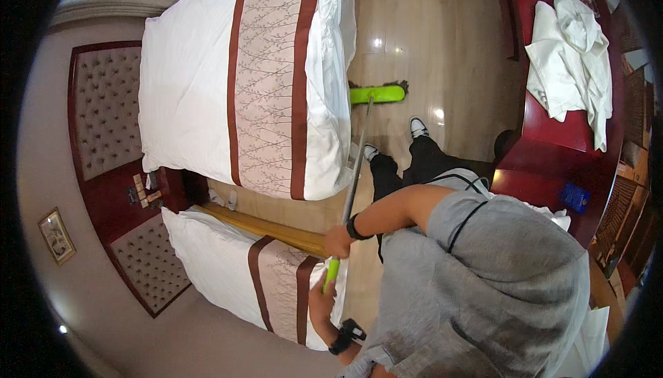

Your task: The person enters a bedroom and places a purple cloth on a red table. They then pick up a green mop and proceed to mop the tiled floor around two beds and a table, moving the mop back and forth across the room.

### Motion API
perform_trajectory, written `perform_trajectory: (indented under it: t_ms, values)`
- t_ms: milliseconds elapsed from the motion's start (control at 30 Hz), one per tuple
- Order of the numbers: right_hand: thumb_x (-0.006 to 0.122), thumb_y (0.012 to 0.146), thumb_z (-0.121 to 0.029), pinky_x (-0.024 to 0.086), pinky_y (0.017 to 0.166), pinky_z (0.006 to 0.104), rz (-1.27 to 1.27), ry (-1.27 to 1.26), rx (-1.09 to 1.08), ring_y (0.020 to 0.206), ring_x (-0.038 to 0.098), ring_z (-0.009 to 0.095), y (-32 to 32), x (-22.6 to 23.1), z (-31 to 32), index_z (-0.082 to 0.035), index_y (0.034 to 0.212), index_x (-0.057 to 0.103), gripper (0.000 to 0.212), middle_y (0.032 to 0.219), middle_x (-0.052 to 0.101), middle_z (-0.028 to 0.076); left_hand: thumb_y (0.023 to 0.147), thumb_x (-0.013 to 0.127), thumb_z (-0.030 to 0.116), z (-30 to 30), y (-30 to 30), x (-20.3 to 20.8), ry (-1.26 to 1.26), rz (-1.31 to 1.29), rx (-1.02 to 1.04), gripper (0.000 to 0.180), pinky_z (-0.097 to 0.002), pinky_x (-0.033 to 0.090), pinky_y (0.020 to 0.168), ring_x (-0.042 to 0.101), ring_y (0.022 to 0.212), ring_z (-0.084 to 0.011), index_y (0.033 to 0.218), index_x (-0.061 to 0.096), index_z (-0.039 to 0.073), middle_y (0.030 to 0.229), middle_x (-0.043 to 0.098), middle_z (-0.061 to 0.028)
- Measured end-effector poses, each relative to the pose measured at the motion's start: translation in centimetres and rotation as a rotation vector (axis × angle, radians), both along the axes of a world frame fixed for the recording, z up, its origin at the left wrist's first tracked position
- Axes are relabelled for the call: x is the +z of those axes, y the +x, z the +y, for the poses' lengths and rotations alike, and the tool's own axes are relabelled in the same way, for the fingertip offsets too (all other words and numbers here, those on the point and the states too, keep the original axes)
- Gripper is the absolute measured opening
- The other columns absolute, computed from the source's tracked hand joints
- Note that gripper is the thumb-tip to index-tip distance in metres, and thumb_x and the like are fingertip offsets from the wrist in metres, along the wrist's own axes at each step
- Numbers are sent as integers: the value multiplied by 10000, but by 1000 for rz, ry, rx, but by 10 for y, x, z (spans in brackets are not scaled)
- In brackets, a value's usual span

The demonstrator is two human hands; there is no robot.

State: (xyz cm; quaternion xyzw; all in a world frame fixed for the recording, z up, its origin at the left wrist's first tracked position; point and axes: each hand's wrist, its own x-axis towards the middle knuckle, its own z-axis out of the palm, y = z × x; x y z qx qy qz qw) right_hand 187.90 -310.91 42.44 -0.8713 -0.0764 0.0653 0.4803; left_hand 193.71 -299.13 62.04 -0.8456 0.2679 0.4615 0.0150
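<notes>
Both of my hands are closed on the long-handled broom (358, 164). My left hand (322, 302), with a black watch on its wrist, wraps the lime green grip at the handle's end. My right hand (338, 242), with a black band at the wrist, holds the grey metal pole further along. The broom's lime green head (378, 95) rests on the wood floor (414, 39), with dark fibres showing at its edge. One end of the head is against or just under the white bedding of the larger bed (186, 95); I cannot tell which.
A second bed (228, 267) with a patterned brown-edged runner lies beyond my hands. My shoes (418, 128) stand near the broom head. White cloth (570, 60) is heaped on a dark red bench (545, 129). Tufted headboards (107, 105) line the wall.
</notes>
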Motion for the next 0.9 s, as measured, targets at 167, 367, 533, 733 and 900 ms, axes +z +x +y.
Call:
perform_trajectory:
  t_ms: [167, 367, 533, 733, 900]
  values:
    - [644, 647, -206, 520, 590, 448, -51, -67, 41, 711, 658, 343, -11, -5, 15, -91, 747, 689, 159, 741, 674, 140, 833, 687, 184, -7, -32, -5, -8, -49, 141, 433, -232, 366, 447, 437, 488, -58, 1231, 588, 44, 586, 522, -11]
    - [703, 619, -324, 513, 576, 459, -61, 66, -331, 677, 646, 351, -19, 8, -33, -98, 691, 682, 238, 702, 660, 152, 809, 715, 137, -38, 12, -18, -150, -45, 71, 358, -220, 341, 428, 436, 479, -45, 1153, 652, 61, 615, 567, 6]
    - [725, 580, -382, 513, 583, 451, -80, 7, -344, 665, 643, 350, 3, 9, -35, -82, 667, 680, 315, 673, 651, 150, 798, 720, 113, -14, 58, -47, -250, 64, 178, 365, -218, 350, 436, 450, 505, -43, 1148, 649, 38, 631, 573, 0]
    - [689, 633, -283, 521, 590, 447, -47, -62, -388, 672, 649, 340, 22, -19, 25, -79, 667, 676, 208, 688, 657, 142, 745, 771, 184, 21, 66, -64, -165, -39, 139, 382, -242, 414, 468, 537, 502, -78, 1077, 678, 22, 601, 602, -54]
    - [661, 649, -201, 511, 626, 457, 89, -256, -517, 734, 643, 320, 69, -83, 45, -95, 721, 684, 131, 743, 658, 141, 759, 711, 429, 40, 120, -132, -257, -181, -252, 438, -332, 471, 559, 615, 552, -188, 1018, 702, 75, 638, 639, -121]
